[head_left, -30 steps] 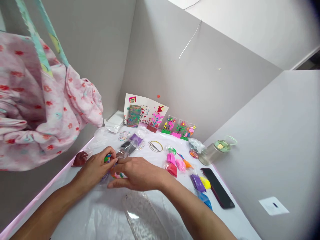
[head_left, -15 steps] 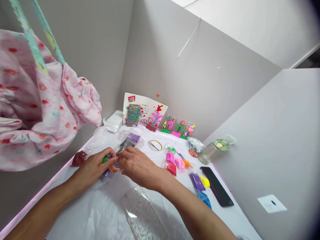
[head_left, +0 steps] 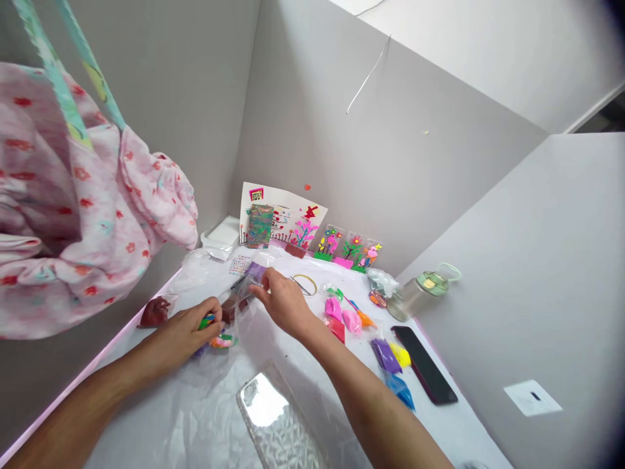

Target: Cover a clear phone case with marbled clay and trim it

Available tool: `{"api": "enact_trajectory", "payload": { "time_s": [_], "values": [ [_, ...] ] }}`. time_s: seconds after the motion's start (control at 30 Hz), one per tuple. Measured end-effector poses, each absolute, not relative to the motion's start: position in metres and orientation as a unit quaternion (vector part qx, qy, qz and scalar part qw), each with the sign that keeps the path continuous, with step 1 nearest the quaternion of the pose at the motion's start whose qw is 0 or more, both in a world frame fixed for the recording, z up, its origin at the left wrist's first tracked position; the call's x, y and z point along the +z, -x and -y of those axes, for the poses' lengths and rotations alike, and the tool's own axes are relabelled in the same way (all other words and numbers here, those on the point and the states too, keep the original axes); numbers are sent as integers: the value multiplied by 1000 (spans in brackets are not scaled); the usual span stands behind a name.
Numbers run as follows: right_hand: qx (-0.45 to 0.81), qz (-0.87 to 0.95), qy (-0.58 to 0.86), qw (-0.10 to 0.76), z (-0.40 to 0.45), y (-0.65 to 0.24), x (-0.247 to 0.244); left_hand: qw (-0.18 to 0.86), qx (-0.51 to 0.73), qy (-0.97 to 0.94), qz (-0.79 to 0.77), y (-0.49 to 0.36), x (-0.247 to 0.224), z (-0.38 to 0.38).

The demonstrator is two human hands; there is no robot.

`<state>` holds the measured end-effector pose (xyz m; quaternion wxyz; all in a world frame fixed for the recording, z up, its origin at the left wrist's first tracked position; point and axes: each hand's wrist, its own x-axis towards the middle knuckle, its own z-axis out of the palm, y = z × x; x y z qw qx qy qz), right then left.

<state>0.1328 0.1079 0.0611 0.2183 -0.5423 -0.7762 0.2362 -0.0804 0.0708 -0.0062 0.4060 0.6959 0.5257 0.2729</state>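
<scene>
My left hand (head_left: pixel 198 326) is closed at the left of the table, with a green and blue piece (head_left: pixel 207 320) showing between its fingers. By its fingertips is a brown clay packet (head_left: pixel 229 310) in clear plastic. My right hand (head_left: pixel 283 298) is raised over the table to the right, thumb and fingers pinched on a clear plastic bag (head_left: pixel 245 301) that stretches toward the left hand. Below the left hand lie orange, pink and green bits (head_left: pixel 222 341) in clear wrapping. A clear, textured phone case (head_left: pixel 278 417) rests nearest to me.
Pink clay (head_left: pixel 334 309), purple clay (head_left: pixel 385 355) and blue clay (head_left: pixel 400 391) packets lie at the right. Beyond them are a black phone (head_left: pixel 424 365) and a water bottle (head_left: pixel 415 296). Decorated panels (head_left: pixel 352 247) lean on the wall. Pink cloth (head_left: pixel 107 215) hangs at left.
The right hand has moved up and away from the left, opening a gap where the brown packet and plastic show. The left hand has shifted slightly down.
</scene>
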Motion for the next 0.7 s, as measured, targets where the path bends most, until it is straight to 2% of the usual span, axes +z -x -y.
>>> {"api": "enact_trajectory", "payload": {
  "time_s": [0.2, 0.43, 0.57, 0.7],
  "values": [
    [447, 618, 599, 244, -117, -134, 15, 412, 221, -723, -508, 64, 12, -51],
    [537, 462, 611, 355, -114, -117, -5, 389, 209, -755, -484, 56, 15, -47],
    [612, 423, 578, 335, -110, -115, 5, 401, 219, -751, -476, 59, 14, -48],
    [689, 415, 532, 265, -105, -109, 11, 431, 229, -750, -446, 61, 10, -51]
  ]
}}
